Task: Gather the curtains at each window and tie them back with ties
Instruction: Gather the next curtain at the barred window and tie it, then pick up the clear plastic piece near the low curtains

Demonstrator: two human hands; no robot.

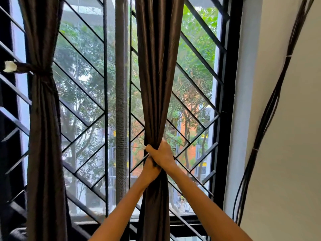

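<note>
Curtain [159, 75] centre frame, bunched into a vertical rope, both hands clamped on its waist.
Right hand [160, 154] wraps fully round the bundle, just above the left hand [150, 168], fingers curled tight; long axis runs straight up-down through both grips. Fabric dark brown, satiny, deep pleats. Left-frame curtain [43, 119] already cinched by a tie [26, 68]. No tie visible here; can't tell if one is in hand.

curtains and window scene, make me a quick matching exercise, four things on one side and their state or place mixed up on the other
Things:
1. left curtain
2. middle curtain
3. cables
4. window grille

States or places:
a. running up the wall at the right
b. gripped by both hands, no tie seen
c. black diagonal bars across the glass
d. already cinched with a tie

Pairs: 1-d, 2-b, 3-a, 4-c
</note>
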